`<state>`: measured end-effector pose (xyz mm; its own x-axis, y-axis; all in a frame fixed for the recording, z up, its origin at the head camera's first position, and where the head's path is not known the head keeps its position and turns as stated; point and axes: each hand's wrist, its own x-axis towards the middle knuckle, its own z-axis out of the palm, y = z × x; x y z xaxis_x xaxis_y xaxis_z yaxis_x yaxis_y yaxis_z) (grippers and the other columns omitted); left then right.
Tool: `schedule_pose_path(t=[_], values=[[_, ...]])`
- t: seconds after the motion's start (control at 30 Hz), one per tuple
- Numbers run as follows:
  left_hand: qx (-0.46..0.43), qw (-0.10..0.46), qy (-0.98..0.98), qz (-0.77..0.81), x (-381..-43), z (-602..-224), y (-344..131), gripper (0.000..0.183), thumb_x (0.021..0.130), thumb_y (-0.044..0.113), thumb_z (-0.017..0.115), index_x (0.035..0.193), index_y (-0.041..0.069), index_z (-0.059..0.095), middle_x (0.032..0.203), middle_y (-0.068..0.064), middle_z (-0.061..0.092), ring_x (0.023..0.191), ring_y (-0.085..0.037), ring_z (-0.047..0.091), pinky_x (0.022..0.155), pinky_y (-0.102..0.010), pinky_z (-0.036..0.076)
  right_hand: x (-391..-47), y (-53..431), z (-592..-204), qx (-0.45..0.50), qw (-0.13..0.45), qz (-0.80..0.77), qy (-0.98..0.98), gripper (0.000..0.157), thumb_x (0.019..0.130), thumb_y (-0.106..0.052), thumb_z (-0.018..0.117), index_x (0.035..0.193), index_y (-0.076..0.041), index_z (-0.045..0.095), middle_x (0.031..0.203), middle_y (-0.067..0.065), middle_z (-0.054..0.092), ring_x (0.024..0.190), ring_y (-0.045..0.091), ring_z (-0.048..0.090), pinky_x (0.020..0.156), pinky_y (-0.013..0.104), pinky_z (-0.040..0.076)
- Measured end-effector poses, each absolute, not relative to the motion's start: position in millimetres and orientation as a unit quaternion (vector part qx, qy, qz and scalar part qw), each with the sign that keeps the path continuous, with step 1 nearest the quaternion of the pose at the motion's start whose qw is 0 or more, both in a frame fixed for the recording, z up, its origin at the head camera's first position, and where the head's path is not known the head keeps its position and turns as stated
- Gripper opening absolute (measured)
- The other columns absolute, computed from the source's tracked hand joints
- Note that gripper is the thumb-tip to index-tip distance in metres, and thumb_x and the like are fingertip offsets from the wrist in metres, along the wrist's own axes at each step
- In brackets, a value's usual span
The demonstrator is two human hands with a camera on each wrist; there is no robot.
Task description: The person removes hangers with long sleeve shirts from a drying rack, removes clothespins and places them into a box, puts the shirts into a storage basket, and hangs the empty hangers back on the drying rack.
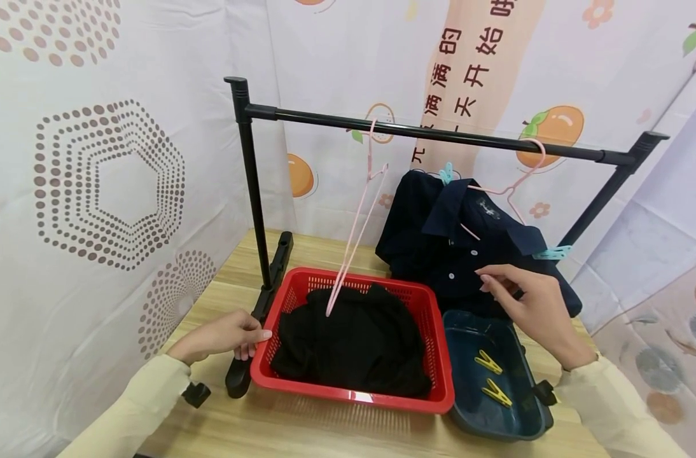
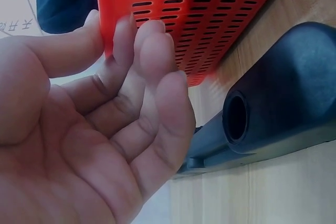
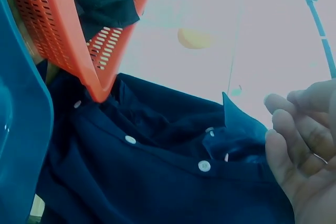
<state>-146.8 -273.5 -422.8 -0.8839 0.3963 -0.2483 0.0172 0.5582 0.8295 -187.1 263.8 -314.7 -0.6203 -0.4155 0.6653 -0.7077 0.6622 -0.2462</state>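
My left hand (image 1: 233, 336) grips the left rim of a red plastic basket (image 1: 356, 393), thumb on one side of the rim and index finger on the other in the left wrist view. Bunched black cloth (image 1: 354, 343) fills the basket. My right hand (image 1: 528, 302) is in front of a navy shirt (image 1: 422, 245), its fingers loosely bent and holding nothing. That buttoned shirt hangs from a pink hanger (image 1: 534, 166) with a light blue clothespin (image 1: 553, 252) at each shoulder. A second pink hanger (image 1: 356, 229) dangles bare over the basket.
A black rack's bar (image 1: 336, 121) carries both hangers; its left foot (image 1: 238, 376) lies beside the basket. To the basket's right, a dark blue tray (image 1: 468, 416) contains two yellow clothespins (image 1: 497, 393). Printed curtains (image 1: 222, 57) surround the wooden table (image 1: 313, 439).
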Motion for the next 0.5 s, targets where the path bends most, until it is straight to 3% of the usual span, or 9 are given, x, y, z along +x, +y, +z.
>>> schedule_pose_path(t=[0.5], values=[[0.136, 0.214, 0.845, 0.471, -147.9, -427.4, -277.2, 0.04, 0.106, 0.03, 0.06, 0.078, 0.003, 0.069, 0.071, -0.008, 0.065, 0.06, -0.019, 0.061, 0.058, -0.033, 0.055, -188.8, 284.5, -312.7, 0.251, 0.364, 0.267, -0.856, 0.026, 0.093, 0.003, 0.073, 0.116, -0.009, 0.076, 0.082, -0.001, 0.072, 0.065, -0.012, 0.055, 0.058, 0.006, 0.043]])
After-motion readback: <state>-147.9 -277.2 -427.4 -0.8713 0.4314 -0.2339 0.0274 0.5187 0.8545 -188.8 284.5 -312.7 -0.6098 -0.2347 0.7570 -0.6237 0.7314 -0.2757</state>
